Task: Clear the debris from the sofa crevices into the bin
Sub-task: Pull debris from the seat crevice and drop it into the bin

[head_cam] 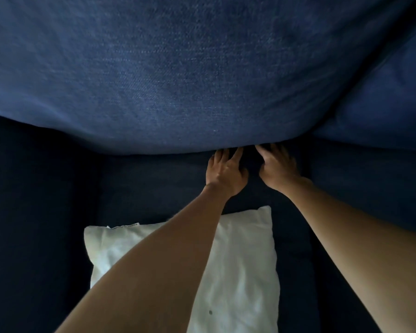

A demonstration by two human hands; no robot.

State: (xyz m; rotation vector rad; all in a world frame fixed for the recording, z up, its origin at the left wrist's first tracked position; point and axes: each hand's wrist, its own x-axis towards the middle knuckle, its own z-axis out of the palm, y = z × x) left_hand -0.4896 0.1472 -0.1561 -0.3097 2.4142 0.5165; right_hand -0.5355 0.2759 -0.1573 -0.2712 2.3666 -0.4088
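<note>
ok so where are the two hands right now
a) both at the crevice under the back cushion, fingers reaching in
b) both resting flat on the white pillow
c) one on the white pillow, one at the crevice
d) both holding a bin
a: the left hand and right hand sit side by side at the dark gap below the blue back cushion, fingertips at its edge, while the white pillow lies nearer, under the left forearm; no bin is in view.

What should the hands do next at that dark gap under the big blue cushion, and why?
Probably lift the back cushion edge a little with the left hand. Both hands, the right hand too, have fingertips at the dark crevice, and no debris shows there yet. No bin is in view, and the white pillow lies on the seat behind.
</note>
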